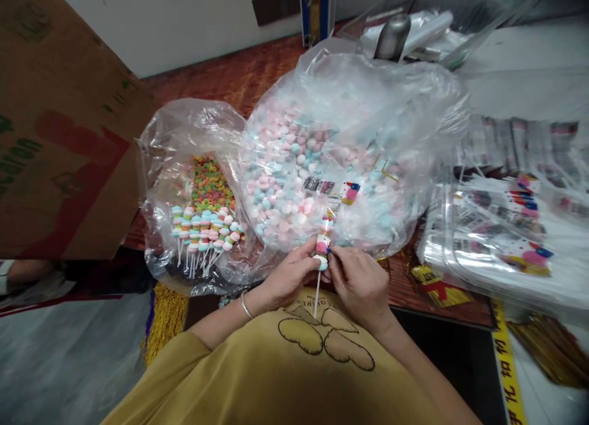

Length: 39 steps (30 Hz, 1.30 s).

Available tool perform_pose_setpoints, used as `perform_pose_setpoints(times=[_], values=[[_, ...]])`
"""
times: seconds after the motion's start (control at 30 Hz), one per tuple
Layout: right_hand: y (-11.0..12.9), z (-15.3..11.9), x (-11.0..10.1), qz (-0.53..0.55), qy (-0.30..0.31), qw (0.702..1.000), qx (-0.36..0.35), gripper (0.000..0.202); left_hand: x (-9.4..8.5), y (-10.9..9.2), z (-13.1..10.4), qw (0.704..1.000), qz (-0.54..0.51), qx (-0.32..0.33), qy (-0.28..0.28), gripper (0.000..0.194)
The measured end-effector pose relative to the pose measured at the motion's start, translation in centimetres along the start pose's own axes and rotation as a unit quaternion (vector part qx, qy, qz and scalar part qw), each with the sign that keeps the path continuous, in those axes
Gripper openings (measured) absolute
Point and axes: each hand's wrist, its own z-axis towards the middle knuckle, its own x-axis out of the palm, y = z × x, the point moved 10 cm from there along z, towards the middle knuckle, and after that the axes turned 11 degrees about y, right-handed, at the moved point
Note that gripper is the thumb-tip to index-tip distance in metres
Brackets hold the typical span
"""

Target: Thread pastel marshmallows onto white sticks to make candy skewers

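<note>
A marshmallow lollipop (323, 262) in a clear printed wrapper (324, 244) is upright in front of my chest, its white stick (317, 293) pointing down. My left hand (292, 273) is closed around it from the left, thumb against the lowest marshmallow. From the other side, my right hand (361, 281) pinches at the lower part of the wrapper; its fingertips are partly hidden. Just beyond my hands lies a big clear bag (363, 88) full of pink, white and blue marshmallows (271, 189), with flat printed wrappers (322, 186) on top.
To the left, several unwrapped marshmallow lollipops (207, 229) lie on a plastic bag beside colourful ring candies (211, 183). A cardboard box (64, 137) stands at far left. On the right, a clear tray (488, 278) holds stacked printed wrappers. Gold twist ties (550, 348) lie at lower right.
</note>
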Motion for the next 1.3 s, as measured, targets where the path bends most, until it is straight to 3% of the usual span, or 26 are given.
perform_pose_setpoints(times=[0.2,0.43,0.5,0.57,0.63,0.73,0.83,0.93,0.97,1.03,1.1,1.13,1.2,1.23,1.3], values=[[0.9,0.2,0.0,-0.045,0.019,0.998,-0.05,0.021,-0.2,-0.3,-0.5,0.999,-0.02,0.021,-0.02,0.037],[2.7,0.5,0.1,-0.024,0.017,0.994,-0.105,0.014,-1.5,-0.6,-1.4,0.998,-0.009,0.04,-0.042,0.048],[2.4,0.3,0.1,0.027,0.019,0.996,-0.088,0.017,-1.9,-0.9,-1.5,0.998,-0.021,0.048,-0.047,0.043],[1.0,0.0,0.3,0.1,0.024,0.994,-0.022,0.018,-2.4,-1.6,-1.5,0.994,-0.032,0.078,-0.067,0.038],[-0.5,-0.5,1.6,0.193,0.056,0.977,0.066,0.021,-2.9,-2.5,-1.6,0.987,-0.038,0.126,-0.096,0.035],[-1.4,-1.2,4.4,0.32,0.136,0.925,0.154,0.023,-3.0,-3.3,-1.1,0.979,-0.04,0.169,-0.11,0.038],[-1.5,-1.6,5.3,0.396,0.149,0.886,0.189,0.034,-2.7,-4.6,-0.1,0.975,-0.065,0.195,-0.085,0.052],[-1.2,-2.1,6.4,0.471,0.186,0.837,0.206,0.039,-3.0,-7.6,0.5,0.957,-0.122,0.253,-0.076,0.061],[-1.1,-2.2,6.5,0.471,0.19,0.837,0.203,0.038,-3.0,-8.6,0.7,0.952,-0.138,0.265,-0.07,0.061],[-1.4,-1.7,5.2,0.395,0.141,0.891,0.174,0.033,-2.7,-10.2,1.2,0.946,-0.156,0.278,-0.064,0.055],[-1.1,-1.1,2.4,0.232,0.044,0.965,0.115,0.023,-2.5,-11.0,1.5,0.941,-0.162,0.288,-0.077,0.047],[-0.5,-0.8,1.3,0.147,0.006,0.986,0.081,0.018,-2.4,-11.1,1.7,0.938,-0.166,0.29,-0.089,0.044],[0.6,-0.4,0.3,0.041,-0.031,0.998,0.034,0.011,-2.2,-10.8,2.1,0.937,-0.174,0.286,-0.105,0.04],[0.8,-0.2,0.3,0.039,-0.029,0.998,0.029,0.01,-2.0,-10.5,2.3,0.937,-0.176,0.283,-0.104,0.04],[-0.1,0.2,1.0,0.145,0.001,0.987,0.068,0.014,-1.4,-10.1,2.8,0.94,-0.174,0.28,-0.084,0.041]])
